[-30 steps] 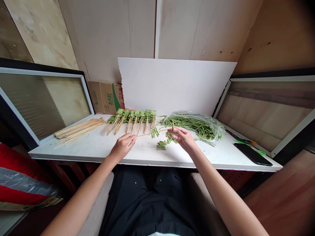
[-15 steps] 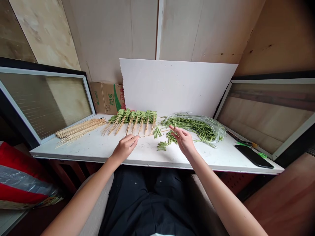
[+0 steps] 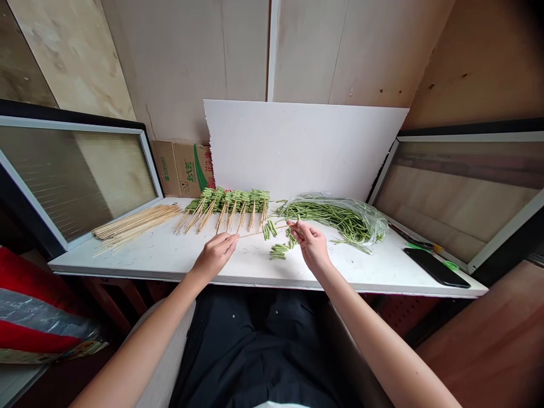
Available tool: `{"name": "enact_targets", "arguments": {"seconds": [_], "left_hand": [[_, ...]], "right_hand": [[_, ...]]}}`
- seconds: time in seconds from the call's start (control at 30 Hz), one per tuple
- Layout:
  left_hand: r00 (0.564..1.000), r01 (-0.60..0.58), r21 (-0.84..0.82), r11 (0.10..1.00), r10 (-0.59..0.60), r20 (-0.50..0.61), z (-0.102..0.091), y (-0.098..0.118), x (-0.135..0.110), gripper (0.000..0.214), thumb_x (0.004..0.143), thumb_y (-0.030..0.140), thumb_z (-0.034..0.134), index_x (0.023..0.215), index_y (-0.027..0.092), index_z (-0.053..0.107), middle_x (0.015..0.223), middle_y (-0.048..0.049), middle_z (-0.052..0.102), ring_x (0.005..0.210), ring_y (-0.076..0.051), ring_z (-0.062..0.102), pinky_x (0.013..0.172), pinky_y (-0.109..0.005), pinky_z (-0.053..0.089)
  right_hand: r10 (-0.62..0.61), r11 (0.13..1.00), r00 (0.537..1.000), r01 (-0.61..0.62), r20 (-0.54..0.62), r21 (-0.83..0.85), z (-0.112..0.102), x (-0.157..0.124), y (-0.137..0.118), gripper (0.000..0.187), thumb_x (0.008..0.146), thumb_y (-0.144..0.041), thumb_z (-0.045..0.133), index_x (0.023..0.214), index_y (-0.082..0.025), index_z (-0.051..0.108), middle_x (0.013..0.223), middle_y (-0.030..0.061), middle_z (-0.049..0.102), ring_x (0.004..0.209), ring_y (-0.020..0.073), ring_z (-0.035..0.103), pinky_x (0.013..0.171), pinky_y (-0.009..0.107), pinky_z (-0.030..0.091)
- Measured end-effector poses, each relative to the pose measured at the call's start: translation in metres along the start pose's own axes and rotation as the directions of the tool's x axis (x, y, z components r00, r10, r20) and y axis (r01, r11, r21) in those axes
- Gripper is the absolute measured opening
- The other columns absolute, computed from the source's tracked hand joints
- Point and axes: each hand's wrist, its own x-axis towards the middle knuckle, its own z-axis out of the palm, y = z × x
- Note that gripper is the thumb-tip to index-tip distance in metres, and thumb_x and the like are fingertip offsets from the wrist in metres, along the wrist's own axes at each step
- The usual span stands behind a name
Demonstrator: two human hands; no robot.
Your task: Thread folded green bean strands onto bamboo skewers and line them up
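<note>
My left hand pinches one end of a thin wooden skewer, which points right over the table. At its other end, my right hand holds a short cut piece of green bean between thumb and fingers. Several cut bean pieces line up with the middle of the skewer; I cannot tell whether they are threaded on it or lie behind it. More cut pieces lie on the table just below. Finished bean skewers lie in a row behind my left hand.
Bare skewers lie in a pile on the left of the white table. Long green beans spill from a clear plastic bag at the right. A black phone lies near the right edge. A cardboard box and white board stand behind.
My right hand has shifted slightly left along the skewer's end, and its fingers have closed in a little with the bean piece. The left hand keeps its hold; the view has shifted slightly.
</note>
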Motion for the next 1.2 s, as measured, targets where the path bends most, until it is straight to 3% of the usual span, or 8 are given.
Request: {"name": "enact_targets", "arguments": {"seconds": [0.23,0.47,0.63,0.77,0.83,0.93,1.03,1.2], "left_hand": [[1.0,-0.007,-0.025,1.0,0.007,0.002,0.006,0.003,-0.003,0.027,0.106,0.014,0.053,0.123,0.018,0.073,0.104,-0.01,0.075,0.094,-0.021,0.074,0.086,-0.034,0.059],[0.999,-0.032,-0.056,0.998,0.031,-0.02,0.009,0.015,0.003,0.028,0.105,0.013,0.054,0.124,0.018,0.073,0.101,-0.0103,0.074,0.094,-0.021,0.073,0.087,-0.034,0.059],[1.0,0.005,-0.041,0.999,-0.006,-0.017,0.002,0.01,0.006,0.027,0.105,0.015,0.054,0.122,0.019,0.074,0.1,-0.0092,0.075,0.09,-0.02,0.073,0.085,-0.033,0.058],[0.997,0.045,-0.053,0.998,-0.048,-0.052,0.001,0.002,0.005,0.025,0.105,0.016,0.055,0.119,0.018,0.076,0.101,-0.0094,0.076,0.091,-0.02,0.073,0.084,-0.031,0.058],[0.997,0.052,-0.048,0.997,-0.055,-0.062,0.002,-0.001,0.003,0.024,0.105,0.016,0.056,0.118,0.018,0.076,0.1,-0.0089,0.076,0.089,-0.019,0.073,0.082,-0.03,0.058],[0.996,0.049,-0.038,0.998,-0.052,-0.067,0.002,-0.004,0.002,0.023,0.105,0.016,0.057,0.118,0.018,0.076,0.098,-0.0081,0.076,0.083,-0.017,0.072,0.079,-0.029,0.057],[0.997,0.047,-0.038,0.998,-0.049,-0.063,0.004,-0.004,0.001,0.024,0.105,0.017,0.056,0.118,0.018,0.076,0.1,-0.0081,0.076,0.081,-0.016,0.071,0.079,-0.028,0.057],[0.998,0.049,-0.036,0.998,-0.051,-0.048,0.005,-0.003,0.0,0.024,0.105,0.018,0.056,0.118,0.018,0.076,0.098,-0.0077,0.076,0.081,-0.016,0.07,0.079,-0.028,0.057]], "right_hand": [[-0.043,0.999,0.999,0.043,-0.019,-0.03,0.005,-0.004,0.001,0.034,0.073,-0.05,0.093,0.083,-0.021,0.08,0.099,0.0092,0.083,0.112,0.0274,0.076,0.095,0.036,0.06],[-0.018,0.997,1.0,0.019,0.013,-0.077,0.016,-0.016,0.024,0.037,0.069,-0.052,0.095,0.071,-0.021,0.077,0.074,0.0021,0.073,0.079,0.0186,0.07,0.087,0.036,0.061],[0.031,0.989,0.996,-0.018,0.089,-0.148,0.009,-0.009,0.019,0.037,0.07,-0.053,0.094,0.085,-0.021,0.082,0.097,0.0064,0.079,0.094,0.0235,0.073,0.091,0.039,0.062],[-0.049,0.945,0.971,0.121,0.233,-0.304,-0.015,0.009,0.013,0.038,0.091,-0.057,0.075,0.111,-0.026,0.081,0.126,0.0095,0.077,0.119,0.0288,0.071,0.095,0.042,0.06],[-0.08,0.825,0.951,0.232,0.3,-0.516,-0.03,0.018,0.015,0.035,0.097,-0.051,0.068,0.12,-0.026,0.079,0.123,0.0112,0.078,0.121,0.0311,0.07,0.095,0.046,0.059],[-0.069,0.43,0.902,0.412,0.426,-0.803,-0.049,0.025,0.027,0.025,0.098,-0.035,0.066,0.113,-0.023,0.082,0.115,0.0131,0.08,0.118,0.036,0.067,0.097,0.052,0.055],[-0.016,0.106,0.841,0.54,0.541,-0.835,-0.057,0.022,0.039,0.023,0.095,-0.024,0.067,0.11,-0.021,0.083,0.109,0.0135,0.08,0.115,0.0373,0.063,0.099,0.052,0.051],[-0.007,-0.116,0.792,0.606,0.61,-0.787,-0.051,0.012,0.04,0.019,0.095,-0.021,0.069,0.107,-0.022,0.084,0.104,0.0132,0.079,0.113,0.0363,0.06,0.097,0.048,0.049]]}}
